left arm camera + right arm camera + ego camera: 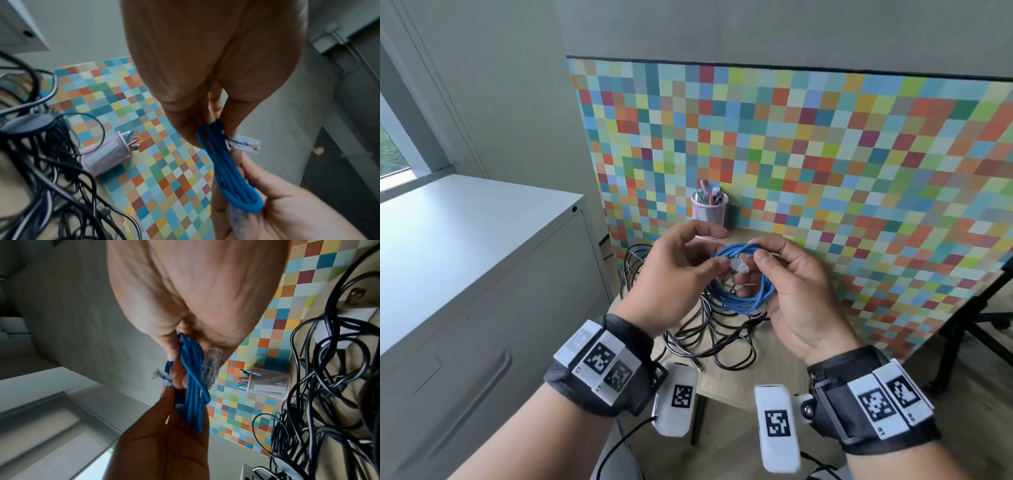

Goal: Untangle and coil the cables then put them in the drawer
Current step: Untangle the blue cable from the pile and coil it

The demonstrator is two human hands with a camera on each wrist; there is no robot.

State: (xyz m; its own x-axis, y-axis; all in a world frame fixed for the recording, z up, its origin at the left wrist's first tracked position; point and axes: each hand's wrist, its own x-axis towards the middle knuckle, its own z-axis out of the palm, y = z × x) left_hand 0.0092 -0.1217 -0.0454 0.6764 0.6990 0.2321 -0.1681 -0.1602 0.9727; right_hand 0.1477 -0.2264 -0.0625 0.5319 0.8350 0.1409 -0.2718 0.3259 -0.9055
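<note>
While no brand or readable writing shows anywhere, black-and-white square code tags (602,359) sit on the dark bands at both wrists. A small wooden table (774,370) stands against a board of many-coloured squares (825,154), with a grey metal cabinet (465,274) to its left under a window. A pink mesh pen cup (709,209) stands at the table's back edge. Black cables (709,339) lie tangled on the tabletop. Above them both hands hold a coiled blue cable (743,298) in the air. The right hand (801,301) curls round the coil's right side, fingers through the loop. The left hand (671,277) pinches the cable just beside its clear plug (739,265), thumb and forefinger closed narrow.
</note>
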